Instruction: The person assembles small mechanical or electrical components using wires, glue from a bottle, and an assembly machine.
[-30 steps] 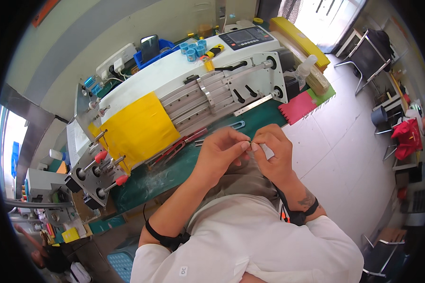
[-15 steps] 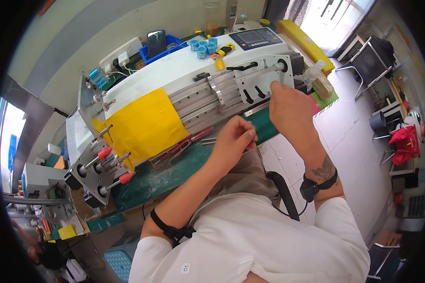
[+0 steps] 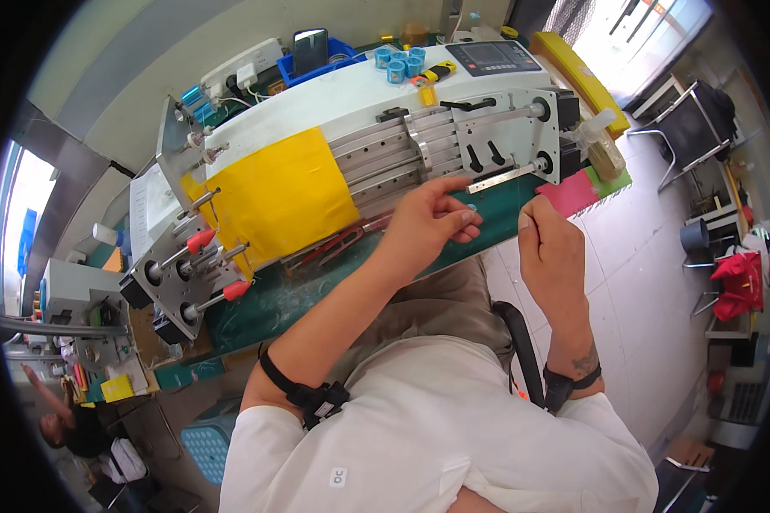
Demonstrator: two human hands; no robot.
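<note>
My left hand (image 3: pixel 434 224) is over the front edge of the green bench mat, its fingers curled and the thumb pressed near them. A tiny light-blue bit (image 3: pixel 472 207) shows at its fingertips; whether it is held I cannot tell. Off to the right, past the mat's edge, my right hand (image 3: pixel 549 250) is closed with thumb and fingers together, and anything inside is hidden or too small to see. Behind both hands stands a white winding-type machine (image 3: pixel 376 111) with metal rails (image 3: pixel 385 154), a right end plate (image 3: pixel 509 128) and a narrow metal bar (image 3: pixel 500 179).
A yellow sheet (image 3: pixel 274 201) covers the rails' left part. Red-tipped spindles (image 3: pixel 235 291) jut out at left. Blue cups (image 3: pixel 395 70), a yellow utility knife (image 3: pixel 436 73) and a control panel (image 3: pixel 492 58) sit on top. A clear bottle (image 3: pixel 595 128) stands right. Another person (image 3: pixel 81 432) is far left.
My right hand has come down and toward me, away from the right end plate. My left hand's forefinger has straightened a little. The whole view has shifted slightly.
</note>
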